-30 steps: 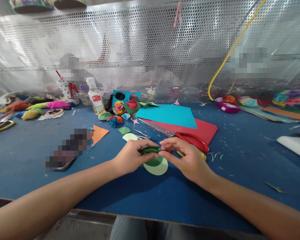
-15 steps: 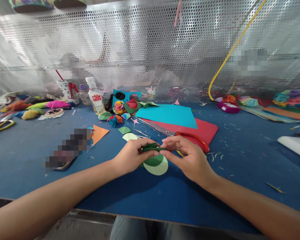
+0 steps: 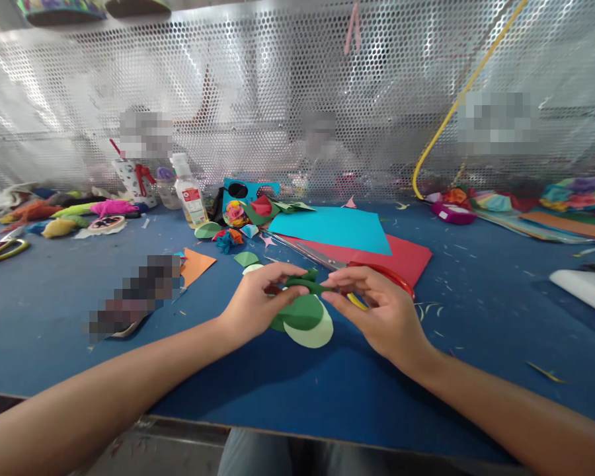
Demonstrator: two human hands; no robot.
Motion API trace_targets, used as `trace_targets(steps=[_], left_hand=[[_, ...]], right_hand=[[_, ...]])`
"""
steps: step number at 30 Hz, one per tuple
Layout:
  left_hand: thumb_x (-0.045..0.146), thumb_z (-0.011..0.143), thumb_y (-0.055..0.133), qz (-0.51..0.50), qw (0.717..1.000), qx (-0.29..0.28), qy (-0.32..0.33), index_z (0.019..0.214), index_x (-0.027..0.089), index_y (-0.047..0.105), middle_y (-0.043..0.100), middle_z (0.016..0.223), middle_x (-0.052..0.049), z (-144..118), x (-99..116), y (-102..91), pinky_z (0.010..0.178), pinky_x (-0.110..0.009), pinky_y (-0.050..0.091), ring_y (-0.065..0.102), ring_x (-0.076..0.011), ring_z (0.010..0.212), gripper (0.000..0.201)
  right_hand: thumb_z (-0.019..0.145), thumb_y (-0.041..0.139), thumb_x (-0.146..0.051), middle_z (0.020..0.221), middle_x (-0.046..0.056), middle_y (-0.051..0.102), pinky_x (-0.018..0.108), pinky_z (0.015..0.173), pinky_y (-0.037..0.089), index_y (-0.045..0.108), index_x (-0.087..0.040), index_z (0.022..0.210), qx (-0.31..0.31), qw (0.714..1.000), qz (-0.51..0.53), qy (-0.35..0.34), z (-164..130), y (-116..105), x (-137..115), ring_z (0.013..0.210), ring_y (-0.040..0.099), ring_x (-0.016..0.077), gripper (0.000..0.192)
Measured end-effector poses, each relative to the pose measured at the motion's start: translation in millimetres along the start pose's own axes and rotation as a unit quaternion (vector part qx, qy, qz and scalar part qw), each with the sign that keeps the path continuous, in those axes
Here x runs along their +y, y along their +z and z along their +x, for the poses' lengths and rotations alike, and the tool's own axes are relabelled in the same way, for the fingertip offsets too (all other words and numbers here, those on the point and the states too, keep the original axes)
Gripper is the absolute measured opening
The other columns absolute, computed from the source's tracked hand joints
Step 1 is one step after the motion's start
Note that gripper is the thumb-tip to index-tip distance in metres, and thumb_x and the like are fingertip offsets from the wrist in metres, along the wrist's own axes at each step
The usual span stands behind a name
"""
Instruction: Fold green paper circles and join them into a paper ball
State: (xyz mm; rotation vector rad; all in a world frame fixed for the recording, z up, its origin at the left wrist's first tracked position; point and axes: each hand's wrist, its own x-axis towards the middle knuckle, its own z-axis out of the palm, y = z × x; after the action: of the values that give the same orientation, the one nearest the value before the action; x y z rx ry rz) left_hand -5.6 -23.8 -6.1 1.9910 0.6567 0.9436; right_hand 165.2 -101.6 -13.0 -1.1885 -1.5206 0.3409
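A folded piece of dark green paper [image 3: 305,284] is held between my two hands, above the table. My left hand [image 3: 262,297] pinches its left part between thumb and fingers. On the other side, the fingertips of my right hand [image 3: 374,301] pinch its right tip. Below them, dark green paper ovals [image 3: 302,313] overlap a pale green paper oval [image 3: 320,334] on the table. Just behind my hands lie large scissors with orange-red handles [image 3: 396,281], partly hidden by my right hand.
Turquoise paper [image 3: 334,228] and red paper [image 3: 411,254] lie beyond the scissors on the blue table [image 3: 287,390]. A glue bottle [image 3: 191,195] and a tumbler [image 3: 135,182] stand at the back left. A phone-like object [image 3: 136,297] lies left. Perforated metal panel [image 3: 287,86] rises behind.
Both hands have lifted the folded green paper slightly, and its right part now shows as a narrow tip. More of the green ovals beneath is visible.
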Motion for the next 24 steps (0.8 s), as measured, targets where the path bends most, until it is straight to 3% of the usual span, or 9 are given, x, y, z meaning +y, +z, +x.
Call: trace_targets(steps=[3,11,24], left_hand=[[0.029,0.075,0.061,0.03,0.998,-0.008,0.047,0.091,0.018,0.063,0.063,0.098,-0.006,-0.2,1.5,-1.0,0.062,-0.023,0.051,0.061,-0.0148,0.08,0.02],[0.022,0.077,0.058,0.089,0.985,-0.036,0.142,0.095,0.019,0.064,0.064,0.1,-0.008,-0.1,6.1,-1.9,0.063,-0.023,0.053,0.061,-0.0163,0.087,0.019],[0.021,0.076,0.059,0.101,0.983,-0.048,0.143,0.102,0.017,0.06,0.06,0.106,-0.01,-0.8,5.0,-1.7,0.063,-0.022,0.053,0.059,-0.0173,0.091,0.026]], right_hand=[[0.076,0.061,-0.022,0.085,0.003,0.068,0.029,0.07,0.054,0.056,-0.022,0.093,-0.023,1.0,-0.01,-0.008,0.4,-1.1,-2.3,0.081,0.065,0.017,0.018],[0.077,0.06,-0.022,0.091,0.003,0.068,0.031,0.074,0.053,0.057,-0.023,0.099,-0.047,0.998,-0.013,-0.029,-2.4,1.1,-0.2,0.085,0.064,0.0181,0.023],[0.079,0.056,-0.018,0.098,0.003,0.066,0.032,0.078,0.052,0.055,-0.024,0.104,-0.086,0.994,-0.037,-0.059,-3.8,0.4,0.1,0.091,0.062,0.0176,0.026]])
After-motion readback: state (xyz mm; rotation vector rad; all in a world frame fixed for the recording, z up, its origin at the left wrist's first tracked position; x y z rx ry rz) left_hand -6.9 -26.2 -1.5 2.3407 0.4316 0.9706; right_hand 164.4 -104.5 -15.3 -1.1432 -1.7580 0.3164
